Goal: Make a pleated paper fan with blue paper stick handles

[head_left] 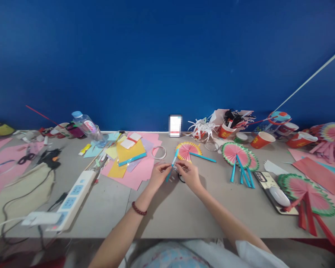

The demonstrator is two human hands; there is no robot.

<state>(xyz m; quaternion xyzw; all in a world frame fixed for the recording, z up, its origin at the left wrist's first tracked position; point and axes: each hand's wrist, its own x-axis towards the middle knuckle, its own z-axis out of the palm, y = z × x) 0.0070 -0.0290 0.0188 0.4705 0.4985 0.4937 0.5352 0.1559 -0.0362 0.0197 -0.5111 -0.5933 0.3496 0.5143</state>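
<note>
My left hand (pixel 160 175) pinches a blue paper strip (pixel 175 157) near its middle, with part of the strip hanging below the fingers. My right hand (pixel 189 175) is closed at the same strip, its fingertips around something small and clear that is too small to name. Just beyond both hands lies a round pleated paper fan (pixel 188 149), pink in the middle with a yellow rim; a second blue strip (pixel 203 157) extends from it to the right. Black scissor handles (pixel 181 178) show partly under my right hand.
Pink and yellow papers (pixel 134 179), a tape ring (pixel 158 152) and a bottle (pixel 89 128) lie left. A power strip (pixel 75 199) is nearer. Finished-looking fans (pixel 236 154), a phone (pixel 268 186) with a white mouse (pixel 279 196), and red cups (pixel 262 144) stand or lie right.
</note>
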